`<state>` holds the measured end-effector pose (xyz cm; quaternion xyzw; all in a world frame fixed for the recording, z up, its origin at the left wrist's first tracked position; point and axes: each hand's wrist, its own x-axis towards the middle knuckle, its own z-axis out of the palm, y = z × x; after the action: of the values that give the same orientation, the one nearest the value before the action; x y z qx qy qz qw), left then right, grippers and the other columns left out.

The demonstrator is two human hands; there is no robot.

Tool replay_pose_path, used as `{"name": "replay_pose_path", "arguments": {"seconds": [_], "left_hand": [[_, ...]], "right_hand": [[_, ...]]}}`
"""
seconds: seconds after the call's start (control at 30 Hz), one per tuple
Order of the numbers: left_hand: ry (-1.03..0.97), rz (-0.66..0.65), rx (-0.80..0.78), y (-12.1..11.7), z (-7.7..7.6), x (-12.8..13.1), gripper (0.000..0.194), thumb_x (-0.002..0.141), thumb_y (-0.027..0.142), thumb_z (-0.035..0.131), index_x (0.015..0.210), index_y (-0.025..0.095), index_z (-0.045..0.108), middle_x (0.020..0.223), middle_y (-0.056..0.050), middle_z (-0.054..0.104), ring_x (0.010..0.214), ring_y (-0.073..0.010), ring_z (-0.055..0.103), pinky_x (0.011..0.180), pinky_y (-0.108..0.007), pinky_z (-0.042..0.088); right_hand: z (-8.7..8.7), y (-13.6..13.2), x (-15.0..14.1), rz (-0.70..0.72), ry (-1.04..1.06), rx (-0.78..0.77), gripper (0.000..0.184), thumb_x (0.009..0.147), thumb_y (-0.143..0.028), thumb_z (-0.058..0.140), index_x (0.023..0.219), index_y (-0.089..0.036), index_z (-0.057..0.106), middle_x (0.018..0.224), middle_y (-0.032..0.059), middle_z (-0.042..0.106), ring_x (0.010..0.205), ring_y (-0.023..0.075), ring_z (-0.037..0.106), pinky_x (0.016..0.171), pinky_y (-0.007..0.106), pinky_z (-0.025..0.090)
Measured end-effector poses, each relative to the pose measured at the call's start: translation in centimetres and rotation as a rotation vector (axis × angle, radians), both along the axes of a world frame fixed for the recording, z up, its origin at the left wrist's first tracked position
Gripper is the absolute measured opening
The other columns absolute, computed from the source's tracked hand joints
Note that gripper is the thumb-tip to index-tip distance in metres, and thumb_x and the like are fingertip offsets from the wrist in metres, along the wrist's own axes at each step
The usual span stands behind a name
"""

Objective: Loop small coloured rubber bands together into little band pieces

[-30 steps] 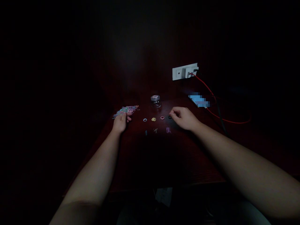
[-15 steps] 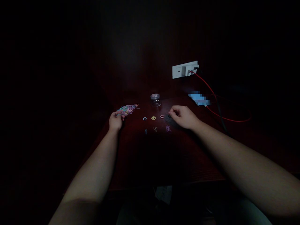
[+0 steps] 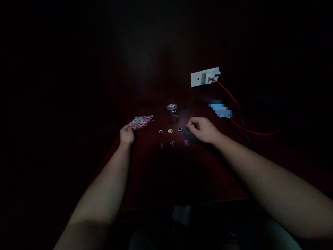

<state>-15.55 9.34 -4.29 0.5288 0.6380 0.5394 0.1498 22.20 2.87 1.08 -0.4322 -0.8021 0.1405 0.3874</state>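
Note:
A heap of small coloured hair ties (image 3: 142,121) lies on the dark red table. My left hand (image 3: 127,134) is at the heap's near edge, fingers stretched out onto it and slightly apart. Farther right, my right hand (image 3: 203,129) is low over the table, thumb and fingertips pinched on a small dark hair tie (image 3: 187,128), mostly hidden. Left of it, in a row, are a pink hair tie (image 3: 179,129), yellow hair ties (image 3: 170,131) and a blue hair tie (image 3: 160,131). Nearer me lie thin purple bands (image 3: 186,142), pale crossed bands (image 3: 172,143) and a dark bluish band (image 3: 161,146).
Behind the row stands a clear lidded jar (image 3: 172,110). A phone with a blurred screen (image 3: 220,109) lies at the back right, on a red cable (image 3: 229,92) from a charger in the white wall socket (image 3: 199,79). The surroundings are very dark.
My left hand has drawn slightly left, its fingers closer together at the heap. My right hand stays pinched in nearly the same place. The bands and jar have not moved.

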Motion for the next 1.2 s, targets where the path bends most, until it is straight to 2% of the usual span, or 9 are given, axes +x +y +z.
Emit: {"name": "replay_pose_path", "arguments": {"seconds": [0.2,0.3,0.4,0.47,0.6,0.7,0.77,0.93,1.2], "left_hand": [[-0.008,-0.011,0.071,-0.6,0.4,0.5,0.031,0.082,0.023,0.052,0.107,0.01,0.065,0.106,-0.013,0.071,0.099,-0.0193,0.066,0.087,-0.029,0.051],[0.001,-0.016,0.099,-1.1,1.1,1.1,0.029,0.083,0.025,0.057,0.107,0.01,0.064,0.105,-0.013,0.072,0.098,-0.0204,0.067,0.087,-0.031,0.052],[0.033,-0.053,0.148,-2.0,2.3,2.8,0.026,0.085,0.025,0.058,0.109,0.013,0.058,0.105,-0.012,0.072,0.098,-0.02,0.068,0.087,-0.031,0.052],[0.073,-0.165,0.162,-3.0,3.2,4.9,0.028,0.086,0.024,0.058,0.112,0.015,0.052,0.106,-0.011,0.072,0.101,-0.0198,0.068,0.09,-0.033,0.051],[0.227,-0.499,0.184,-6.3,4.8,10.4,0.027,0.088,0.03,0.061,0.109,0.02,0.049,0.108,-0.009,0.072,0.103,-0.0212,0.068,0.095,-0.037,0.049],[0.347,-0.572,0.147,-8.7,5.4,13.7,0.024,0.087,0.034,0.063,0.104,0.023,0.049,0.097,-0.005,0.075,0.098,-0.0224,0.07,0.092,-0.037,0.049],[0.374,-0.618,0.125,-9.6,5.5,14.9,0.023,0.087,0.033,0.063,0.101,0.024,0.049,0.095,-0.004,0.076,0.096,-0.022,0.071,0.085,-0.034,0.051],[0.442,-0.655,0.125,-10.0,5.4,15.3,0.022,0.084,0.029,0.067,0.096,0.023,0.05,0.087,-0.001,0.076,0.083,-0.0176,0.072,0.07,-0.025,0.05],[0.464,-0.686,0.136,-9.9,5.5,15.3,0.02,0.084,0.028,0.067,0.095,0.023,0.051,0.085,0.0,0.075,0.079,-0.0153,0.072,0.065,-0.022,0.049]], "right_hand": [[0.0,-0.1,0.0,0.015,-0.007,0.0,0.022,0.084,-0.032,0.052,0.07,-0.017,0.056,0.061,-0.0015,0.052,0.055,0.0103,0.044,0.054,0.024,0.029],[0.1,-0.1,0.0,0.015,-0.013,0.009,0.021,0.084,-0.032,0.052,0.07,-0.016,0.056,0.061,-0.0012,0.053,0.056,0.0103,0.044,0.055,0.025,0.029],[0.1,-0.1,-0.1,0.018,-0.003,0.008,0.02,0.083,-0.031,0.053,0.07,-0.016,0.057,0.061,-0.0013,0.052,0.056,0.0103,0.044,0.055,0.024,0.03],[0.0,-0.1,-0.2,0.034,0.015,-0.007,0.019,0.083,-0.03,0.054,0.071,-0.016,0.058,0.061,-0.0016,0.052,0.055,0.01,0.044,0.055,0.024,0.03],[-0.1,-0.6,-0.6,0.145,0.065,-0.04,0.015,0.081,-0.031,0.058,0.082,-0.016,0.061,0.063,-0.0029,0.052,0.055,0.0092,0.044,0.054,0.023,0.033],[-0.1,-1.2,-1.0,0.255,0.088,-0.057,0.02,0.081,-0.033,0.062,0.092,-0.016,0.062,0.063,-0.004,0.052,0.054,0.0085,0.044,0.054,0.022,0.035],[0.0,-1.7,-1.3,0.3,0.104,-0.063,0.024,0.081,-0.035,0.063,0.095,-0.015,0.063,0.063,-0.0042,0.051,0.053,0.008,0.044,0.053,0.022,0.035],[0.0,-2.0,-1.7,0.308,0.118,-0.021,0.022,0.082,-0.035,0.063,0.089,-0.015,0.066,0.062,-0.0031,0.051,0.055,0.0079,0.043,0.051,0.021,0.033],[-0.1,-2.0,-1.8,0.301,0.097,0.01,0.019,0.083,-0.032,0.061,0.087,-0.014,0.069,0.063,-0.0012,0.054,0.055,0.0085,0.044,0.052,0.022,0.034]]}}
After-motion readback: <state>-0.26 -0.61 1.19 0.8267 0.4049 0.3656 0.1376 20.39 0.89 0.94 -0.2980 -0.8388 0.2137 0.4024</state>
